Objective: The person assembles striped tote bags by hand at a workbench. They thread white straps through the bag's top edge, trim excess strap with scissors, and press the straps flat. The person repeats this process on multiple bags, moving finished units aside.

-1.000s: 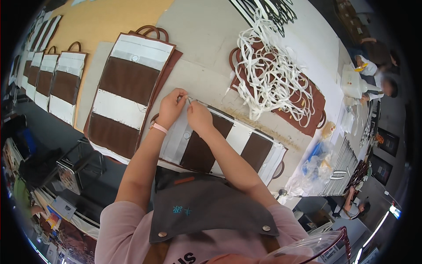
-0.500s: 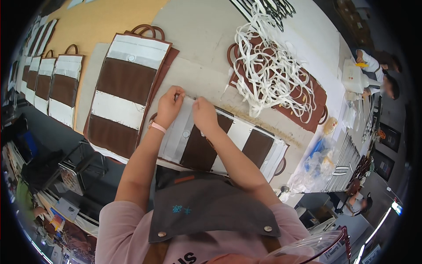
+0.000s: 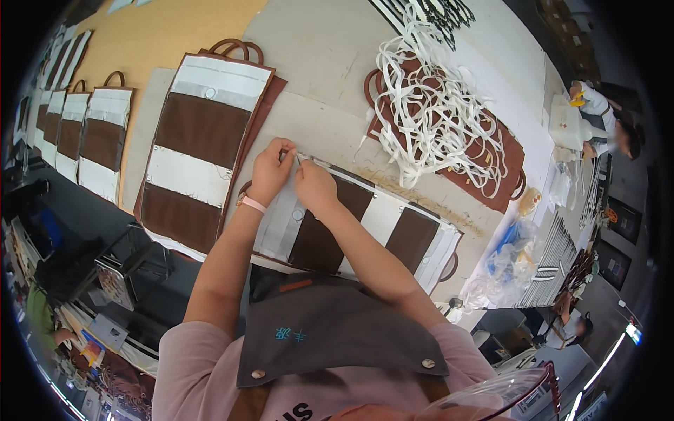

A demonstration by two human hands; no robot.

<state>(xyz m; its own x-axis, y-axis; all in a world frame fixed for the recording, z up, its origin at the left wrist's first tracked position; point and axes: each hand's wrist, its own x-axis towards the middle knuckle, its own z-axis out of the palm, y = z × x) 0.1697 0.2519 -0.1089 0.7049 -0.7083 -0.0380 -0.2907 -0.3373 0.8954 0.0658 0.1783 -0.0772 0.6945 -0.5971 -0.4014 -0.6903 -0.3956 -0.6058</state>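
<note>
In front of me a bag panel (image 3: 331, 228) with brown and white stripes lies across the table, a pale round snap on its grey-white end. My left hand (image 3: 272, 172) is closed in a pinch at the panel's far left corner, with a small dark spot between the fingertips. Right beside it, my right hand (image 3: 316, 186) pinches at the same far edge, its fingertips almost meeting the left ones. What each pinch holds is too small to make out. A brown handle (image 3: 451, 267) sticks out at the panel's right end.
To the left lies a stack of striped bags (image 3: 193, 140) with brown handles; more bags (image 3: 105, 140) line the table beyond. At the far right, tangled white cord (image 3: 435, 105) covers a brown bag piece (image 3: 509, 158). Clear plastic bags (image 3: 509, 270) sit at the right edge.
My right hand has shifted left along the panel's far edge, closer to my left hand. The left hand stays at the corner.
</note>
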